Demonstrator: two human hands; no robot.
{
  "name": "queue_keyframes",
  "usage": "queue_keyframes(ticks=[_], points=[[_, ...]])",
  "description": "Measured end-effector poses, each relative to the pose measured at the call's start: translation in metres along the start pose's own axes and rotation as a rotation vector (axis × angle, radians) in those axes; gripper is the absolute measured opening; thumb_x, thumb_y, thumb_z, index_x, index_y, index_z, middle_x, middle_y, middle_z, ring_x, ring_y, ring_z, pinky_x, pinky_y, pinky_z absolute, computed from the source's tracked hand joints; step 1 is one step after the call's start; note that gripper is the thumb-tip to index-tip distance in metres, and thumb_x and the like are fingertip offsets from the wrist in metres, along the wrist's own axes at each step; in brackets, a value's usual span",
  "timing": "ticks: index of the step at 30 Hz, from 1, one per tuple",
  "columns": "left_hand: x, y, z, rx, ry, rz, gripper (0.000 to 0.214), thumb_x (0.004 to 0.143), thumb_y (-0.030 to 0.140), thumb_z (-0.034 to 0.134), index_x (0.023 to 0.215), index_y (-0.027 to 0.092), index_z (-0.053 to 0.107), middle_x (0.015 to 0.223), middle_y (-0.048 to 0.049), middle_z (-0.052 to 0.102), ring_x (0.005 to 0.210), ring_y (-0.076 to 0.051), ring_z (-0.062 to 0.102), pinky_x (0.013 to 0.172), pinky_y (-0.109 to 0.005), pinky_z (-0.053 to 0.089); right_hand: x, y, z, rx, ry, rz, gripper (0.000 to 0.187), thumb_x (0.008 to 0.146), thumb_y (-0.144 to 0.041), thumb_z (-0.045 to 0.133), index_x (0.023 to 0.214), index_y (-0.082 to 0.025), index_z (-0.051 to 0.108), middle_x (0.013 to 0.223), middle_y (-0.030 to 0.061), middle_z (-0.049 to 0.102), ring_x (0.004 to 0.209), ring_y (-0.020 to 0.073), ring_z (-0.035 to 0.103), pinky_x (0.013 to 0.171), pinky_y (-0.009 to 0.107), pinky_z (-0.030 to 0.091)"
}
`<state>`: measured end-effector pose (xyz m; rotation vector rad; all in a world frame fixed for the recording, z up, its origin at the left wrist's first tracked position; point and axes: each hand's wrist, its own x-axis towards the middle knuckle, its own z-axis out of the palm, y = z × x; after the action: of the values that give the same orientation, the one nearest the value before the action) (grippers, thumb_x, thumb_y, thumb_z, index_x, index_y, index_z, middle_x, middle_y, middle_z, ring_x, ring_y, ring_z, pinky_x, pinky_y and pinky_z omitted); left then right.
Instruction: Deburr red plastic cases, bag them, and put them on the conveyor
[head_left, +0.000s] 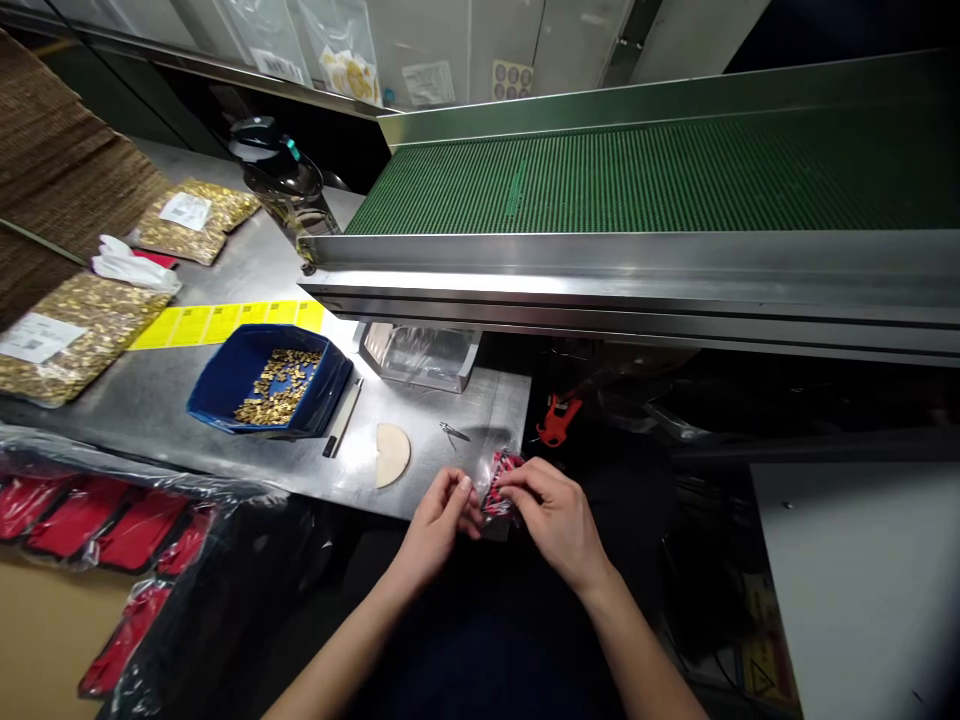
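Observation:
Over the front corner of the metal table, a small clear plastic bag [498, 484] with red, black and white pieces lies between my hands. My right hand [559, 510] pinches at the bag's right side with thumb and forefinger. Just left of the bag, my left hand [441, 515] is closed, thumb against curled fingers; what is in them, if anything, is hidden. Nail clippers [454, 433] lie beyond the hands. A beige half-round disc [392, 456] rests to the left, with a slim pen-like tool [343, 420] farther left.
A blue bin [210, 395] holds many small brass-coloured parts. Behind it are a yellow label strip [210, 322], a clear tray [420, 355] and a bottle [281, 180]. The green conveyor [600, 180] overhangs the back. An orange tool [559, 420] sits right; bagged red items [142, 525] lie front left.

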<state>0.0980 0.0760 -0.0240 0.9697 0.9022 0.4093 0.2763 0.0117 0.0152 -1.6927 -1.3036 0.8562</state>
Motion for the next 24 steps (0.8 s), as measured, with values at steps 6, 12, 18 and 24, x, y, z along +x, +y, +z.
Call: queue_keyframes(ticks=[6,12,18,24], points=[[-0.015,-0.004,-0.008,-0.736,-0.259,-0.511,0.063,0.095,0.068,0.051,0.107,0.010,0.071,0.092,-0.0155,0.076,0.086,-0.030,0.075,0.074,-0.039,0.061,-0.012,-0.032,0.016,-0.292,-0.483,-0.530,0.017,0.101,-0.017,0.053,0.094,-0.018,0.069,0.087,0.0031,0.068,0.078,0.0174,0.060,0.068,0.029,0.045],[-0.020,-0.013,-0.022,-0.880,0.123,-0.249,0.042,0.086,0.044,0.079,0.113,0.012,0.072,0.097,-0.0103,0.078,0.093,-0.027,0.075,0.090,-0.037,0.059,-0.033,-0.028,0.043,0.228,-0.278,-0.032,0.013,0.098,-0.024,0.061,0.098,-0.019,0.073,0.093,0.0061,0.069,0.083,0.0181,0.062,0.076,0.030,0.049],[-0.026,-0.010,-0.026,-0.612,0.222,0.022,0.081,0.072,0.034,0.091,0.143,0.024,0.055,0.112,-0.0080,0.074,0.092,-0.025,0.073,0.084,-0.033,0.059,-0.054,0.003,0.060,0.791,-0.005,0.590,0.029,0.097,-0.047,0.063,0.104,-0.019,0.066,0.082,0.0011,0.060,0.068,0.0121,0.057,0.067,0.025,0.050],[-0.017,-0.007,-0.024,-0.550,0.275,-0.051,0.065,0.074,0.037,0.090,0.130,0.018,0.062,0.103,-0.0075,0.073,0.083,-0.020,0.071,0.079,-0.031,0.059,-0.065,0.005,0.028,0.281,-0.133,0.268,0.059,0.088,-0.045,0.076,0.140,-0.032,0.052,0.144,0.0081,0.049,0.127,0.0264,0.055,0.105,0.039,0.049]])
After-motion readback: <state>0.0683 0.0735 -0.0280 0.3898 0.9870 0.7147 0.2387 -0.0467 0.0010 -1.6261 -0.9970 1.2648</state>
